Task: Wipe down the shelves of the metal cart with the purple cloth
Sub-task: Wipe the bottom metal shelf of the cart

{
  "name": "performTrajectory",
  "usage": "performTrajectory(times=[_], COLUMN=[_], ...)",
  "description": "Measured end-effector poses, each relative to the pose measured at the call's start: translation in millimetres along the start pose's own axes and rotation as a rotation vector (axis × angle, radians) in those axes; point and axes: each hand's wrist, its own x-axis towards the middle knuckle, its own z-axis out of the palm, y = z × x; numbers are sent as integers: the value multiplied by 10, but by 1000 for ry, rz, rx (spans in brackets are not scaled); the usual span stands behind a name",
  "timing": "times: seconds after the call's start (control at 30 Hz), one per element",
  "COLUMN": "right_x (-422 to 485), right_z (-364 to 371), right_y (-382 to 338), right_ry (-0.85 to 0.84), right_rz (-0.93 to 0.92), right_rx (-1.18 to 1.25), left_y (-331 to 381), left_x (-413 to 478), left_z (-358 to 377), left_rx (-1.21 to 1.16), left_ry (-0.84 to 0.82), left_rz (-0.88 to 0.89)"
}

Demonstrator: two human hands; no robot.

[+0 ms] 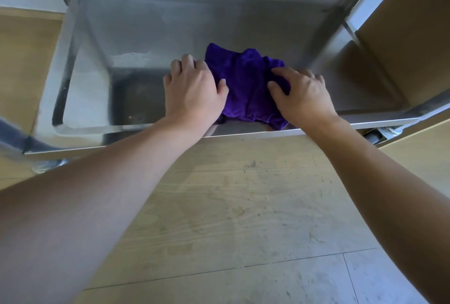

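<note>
**Purple cloth (246, 84) bunched on the steel cart shelf**

Head view: the plush, crumpled cloth lies at the front rim of the smooth, dull metal cart shelf (146, 36). It is roughly square, with folds running front to back. The right hand (302, 94) grips its right edge, thumb dug into the folds. The left hand (192, 87) sits bent-fingered at its left edge, thumb on the cloth; whether it grasps the cloth is unclear.

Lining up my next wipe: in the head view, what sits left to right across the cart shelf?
Steel cart post → left hand → crumpled purple cloth → right hand → brown cardboard box.
</note>
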Motion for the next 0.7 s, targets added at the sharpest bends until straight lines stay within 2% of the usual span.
performTrajectory(times=[0.17,0.33,0.47,0.6,0.7], right_x=[-47,-35,32,100,154], right_z=[-3,-102,-231,-360,-412], right_y=[-105,-149,-56,36,72], right_ry=[-30,-170,-121,10,120], right_rz=[-25,-98,-73,-77,-114], right_rx=[-23,154,420,470,411], left_y=[78,93,7,-158,-281], left_x=[6,198,266,322,395], left_z=[-28,-114,-202,-399,-557], left_rx=[-132,-430,-674,-628,-502], left_ry=[-68,-251,-331,-227,-196], left_rz=[99,-90,-188,-20,122])
